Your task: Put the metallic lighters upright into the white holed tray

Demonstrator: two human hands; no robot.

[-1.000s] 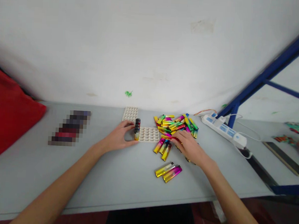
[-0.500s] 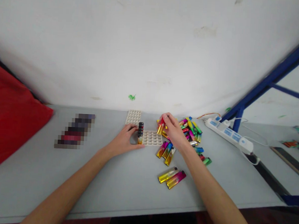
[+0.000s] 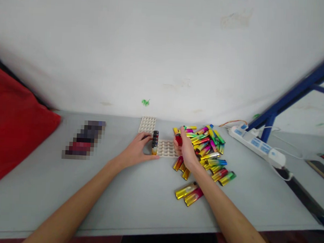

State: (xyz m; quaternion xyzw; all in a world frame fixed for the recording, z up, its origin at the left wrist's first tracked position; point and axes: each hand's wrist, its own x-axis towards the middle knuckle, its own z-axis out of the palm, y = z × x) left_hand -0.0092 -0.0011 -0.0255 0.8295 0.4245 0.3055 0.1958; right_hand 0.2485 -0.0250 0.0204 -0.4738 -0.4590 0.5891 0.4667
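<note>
1. Since half a second ago my right hand (image 3: 185,148) is coming down from above the pile to the right edge of the slotted tray (image 3: 168,149), carrying a red lighter (image 3: 178,139); my left hand (image 3: 137,153) is staying where it was.
2. Nearest me, low and centre-right in the frame, two loose lighters (image 3: 188,193) are lying side by side on the grey table (image 3: 125,195), apart from the rest.
3. At mid-frame my right hand is closing its fingers around the red lighter, holding it roughly upright just over the tray's right side.
4. My left hand is resting partly open, fingers against the tray's left edge beside the row of standing lighters (image 3: 155,143).
5. I judge this to be the seating step: next I would be lining the lighter over a free slot and pressing it straight down while the left hand steadies the tray.
6. Further back, the lighter pile (image 3: 208,144) is spreading right of centre, a second tray (image 3: 147,124) is lying behind, and a power strip (image 3: 258,146) is sitting at far right.
</note>
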